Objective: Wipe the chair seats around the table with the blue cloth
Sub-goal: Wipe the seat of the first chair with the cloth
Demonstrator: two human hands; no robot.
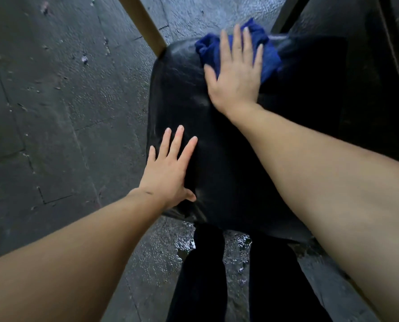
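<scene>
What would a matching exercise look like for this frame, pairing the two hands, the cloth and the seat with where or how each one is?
Things:
1. left hand
2. right hand
3. blue cloth
4. black chair seat

States:
A. bunched up at the far end of the seat
B. pressed flat on the cloth, fingers spread
C. shiny surface under both hands
D. resting flat and bare on the near left part of the seat

Pairs: 1-D, 2-B, 3-A, 4-C

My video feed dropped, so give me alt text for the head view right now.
The right hand presses a blue cloth flat onto the far part of a black chair seat, while the left hand rests open on the seat's near left edge. Dark paved floor surrounds the chair.
</scene>
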